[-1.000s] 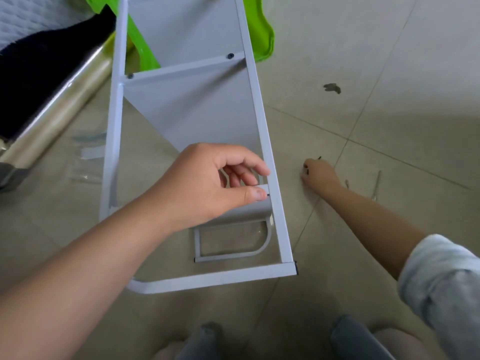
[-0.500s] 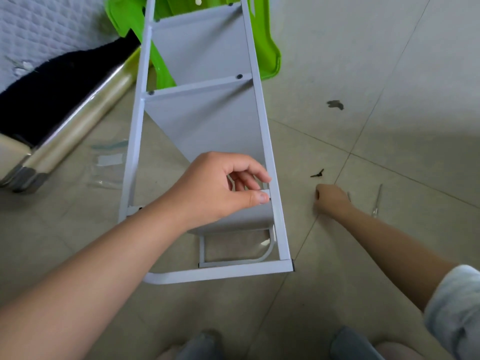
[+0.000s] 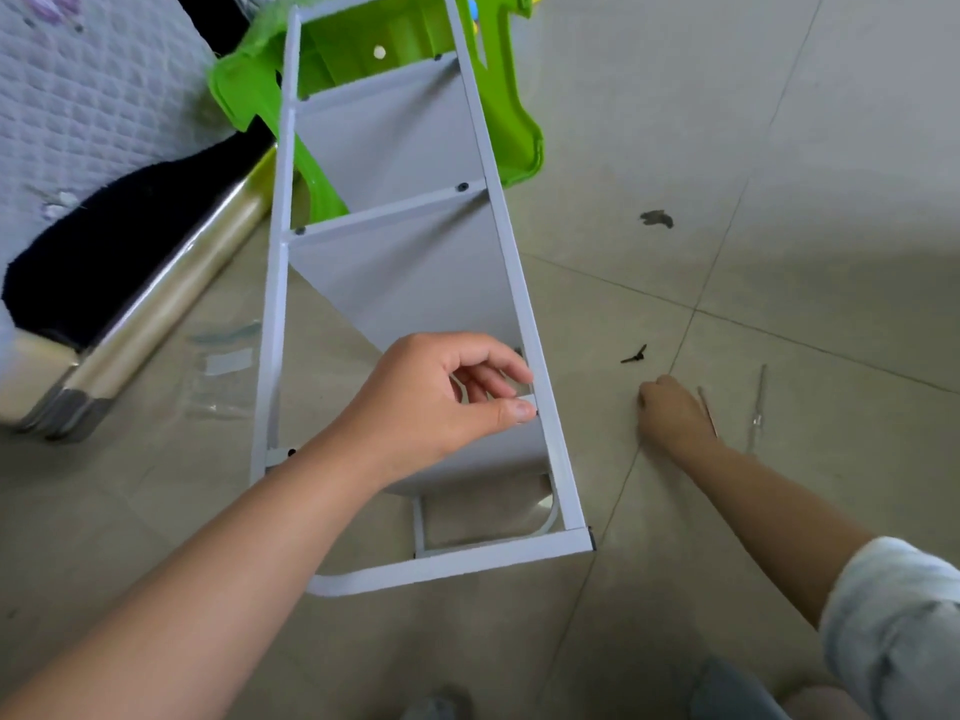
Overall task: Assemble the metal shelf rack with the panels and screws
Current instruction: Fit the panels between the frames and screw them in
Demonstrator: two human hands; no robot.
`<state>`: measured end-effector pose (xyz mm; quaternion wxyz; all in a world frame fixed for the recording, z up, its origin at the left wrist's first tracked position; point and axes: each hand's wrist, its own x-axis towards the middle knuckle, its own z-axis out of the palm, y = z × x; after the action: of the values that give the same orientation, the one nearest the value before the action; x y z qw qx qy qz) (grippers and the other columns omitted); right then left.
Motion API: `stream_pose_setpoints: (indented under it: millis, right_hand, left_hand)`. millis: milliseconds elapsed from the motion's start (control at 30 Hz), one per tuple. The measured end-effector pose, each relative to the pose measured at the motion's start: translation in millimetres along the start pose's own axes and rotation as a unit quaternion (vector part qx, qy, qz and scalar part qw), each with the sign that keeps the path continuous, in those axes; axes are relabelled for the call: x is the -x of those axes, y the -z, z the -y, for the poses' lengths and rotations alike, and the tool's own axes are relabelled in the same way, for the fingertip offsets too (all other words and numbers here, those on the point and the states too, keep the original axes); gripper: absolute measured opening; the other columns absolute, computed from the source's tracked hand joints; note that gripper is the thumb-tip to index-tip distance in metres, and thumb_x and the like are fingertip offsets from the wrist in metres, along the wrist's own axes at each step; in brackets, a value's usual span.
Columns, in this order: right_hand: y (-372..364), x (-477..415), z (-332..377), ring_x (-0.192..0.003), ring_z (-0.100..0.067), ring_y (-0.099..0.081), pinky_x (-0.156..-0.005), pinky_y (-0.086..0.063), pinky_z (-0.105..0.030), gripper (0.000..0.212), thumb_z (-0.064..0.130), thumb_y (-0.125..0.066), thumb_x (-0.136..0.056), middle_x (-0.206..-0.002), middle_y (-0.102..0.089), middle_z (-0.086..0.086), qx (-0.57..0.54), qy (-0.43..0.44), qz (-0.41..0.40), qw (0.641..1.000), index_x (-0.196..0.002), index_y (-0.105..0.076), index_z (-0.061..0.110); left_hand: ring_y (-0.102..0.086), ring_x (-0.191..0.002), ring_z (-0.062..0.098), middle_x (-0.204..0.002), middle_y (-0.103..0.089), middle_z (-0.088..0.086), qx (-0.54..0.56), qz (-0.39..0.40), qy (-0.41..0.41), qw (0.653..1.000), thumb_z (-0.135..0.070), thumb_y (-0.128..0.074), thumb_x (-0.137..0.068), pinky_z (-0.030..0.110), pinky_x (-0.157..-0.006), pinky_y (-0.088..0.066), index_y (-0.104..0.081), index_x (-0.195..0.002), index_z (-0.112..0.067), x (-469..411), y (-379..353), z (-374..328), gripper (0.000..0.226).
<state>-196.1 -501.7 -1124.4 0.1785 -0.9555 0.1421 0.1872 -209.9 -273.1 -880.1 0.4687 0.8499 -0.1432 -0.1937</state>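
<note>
Here's the metal shelf rack [image 3: 511, 272] tipped over on the tiled floor [image 3: 779, 148], one ladder-like side facing up. Its far end reaches over a green plastic stool [image 3: 514, 122] and seems to rest on it, which would bring the joints up towards the worker. The left hand [image 3: 447, 407] is at the near end, thumb and fingertips pinching the front lip of the lowest shelf panel [image 3: 483, 454] right where it meets the side rail [image 3: 551, 449]. I'd say that's to hold the holes lined up until a fastener goes in.

Further up, dark screw heads [image 3: 461, 187] already sit at the corners of the next panel, so this near joint looks like the open one. The right hand [image 3: 675, 415] is knuckles-up on the floor, fingers curled under, and whether they hold anything I can't tell. Loose dark screws [image 3: 635, 354] lie just beyond it, with a thin rod-like tool [image 3: 757, 407] further right.

Materials now: pale grey painted steel, square rails, flat smooth panels, one rounded corner at the foot. The stool is glossy moulded plastic, crinkled clear plastic bags [image 3: 223, 363] lie left of the frame, and the tiles are matte with thin grout lines
</note>
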Motion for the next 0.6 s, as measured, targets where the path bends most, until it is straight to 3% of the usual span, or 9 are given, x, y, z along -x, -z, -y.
stream_pose_setpoints:
  millis: [133, 300, 367, 500, 600]
  right_hand:
    - [7, 1, -19, -0.098, -0.036, -0.054, -0.079, -0.04, -0.036, 0.02, 0.006, -0.046, -0.088, -0.1, -0.057, -0.024, -0.105, -0.01, -0.109, 0.988, -0.094, -0.062, -0.006]
    - [27, 4, -61, -0.103, -0.039, -0.052, -0.085, -0.041, -0.038, 0.026, 0.001, -0.049, -0.086, -0.11, -0.057, -0.028, -0.119, -0.097, -0.17, 0.973, -0.107, -0.061, -0.007]
    - [26, 8, -61, -0.1, -0.037, -0.055, -0.082, -0.043, -0.036, 0.025, 0.008, -0.052, -0.088, -0.109, -0.059, -0.024, -0.089, -0.055, -0.116, 0.988, -0.108, -0.061, -0.004]
    - [-6, 28, -26, -0.098, -0.027, -0.055, -0.076, -0.041, -0.03, 0.034, 0.034, -0.062, -0.083, -0.103, -0.059, -0.01, 0.024, 0.089, 0.087, 0.992, -0.105, -0.057, 0.008]
    - [-27, 32, -10, -0.101, -0.03, -0.053, -0.079, -0.041, -0.032, 0.025, 0.023, -0.054, -0.088, -0.107, -0.055, -0.014, 0.039, 0.106, 0.086, 0.99, -0.105, -0.055, 0.005]
  left_hand:
    - [-0.05, -0.054, -0.001, -0.058, -0.062, -0.023, -0.001, -0.007, -0.002, 1.0, -0.024, -0.072, -0.058, 0.004, -0.054, -0.038, -0.062, -0.067, -0.036, -4, 0, -1, 0.018]
    - [-0.048, -0.047, -0.006, -0.055, -0.06, -0.022, -0.012, 0.004, -0.006, 1.0, -0.008, -0.08, -0.067, 0.002, -0.053, -0.034, -0.062, -0.069, -0.031, -3, 0, -1, 0.029]
    - [-0.049, -0.046, -0.006, -0.054, -0.06, -0.023, -0.015, 0.003, -0.005, 1.0, -0.004, -0.077, -0.069, 0.002, -0.052, -0.034, -0.062, -0.069, -0.03, -2, 0, -1, 0.029]
    - [-0.048, -0.043, -0.006, -0.051, -0.058, -0.017, -0.016, 0.006, -0.007, 1.0, -0.002, -0.075, -0.069, 0.002, -0.05, -0.033, -0.062, -0.069, -0.027, -1, -2, -4, 0.028]
    - [-0.047, -0.042, -0.006, -0.052, -0.057, -0.016, -0.015, 0.004, -0.007, 1.0, -0.002, -0.074, -0.07, 0.001, -0.05, -0.032, -0.061, -0.069, -0.027, 1, -2, -6, 0.028]
